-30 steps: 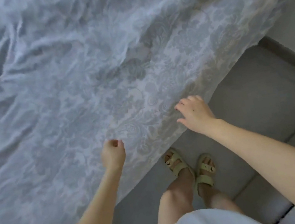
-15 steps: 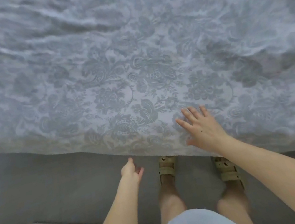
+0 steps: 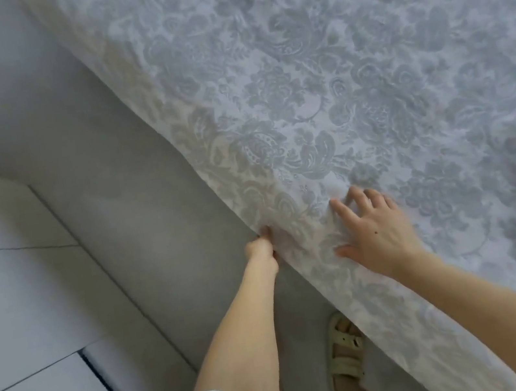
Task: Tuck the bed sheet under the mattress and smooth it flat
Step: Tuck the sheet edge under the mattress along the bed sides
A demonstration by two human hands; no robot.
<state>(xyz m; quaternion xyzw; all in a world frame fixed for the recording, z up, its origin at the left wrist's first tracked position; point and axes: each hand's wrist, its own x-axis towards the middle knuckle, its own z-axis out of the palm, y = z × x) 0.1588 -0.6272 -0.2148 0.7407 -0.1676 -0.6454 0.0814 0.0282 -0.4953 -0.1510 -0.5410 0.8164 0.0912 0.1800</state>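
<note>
The pale grey, floral-patterned fabric bed sheet (image 3: 350,84) is lying over the hidden mattress, its hanging border running diagonally from far left to near right along the side edge. The left hand (image 3: 261,251) is pinching that border with curled fingers, so it seems best placed for tucking, while the right hand (image 3: 377,233) is pressing flat, fingers spread, on top just inside the edge.

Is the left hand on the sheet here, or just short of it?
Touching. The head view shows the left hand curled against the sheet at its hanging edge, with the fabric puckered at the fingers and no gap.
</note>
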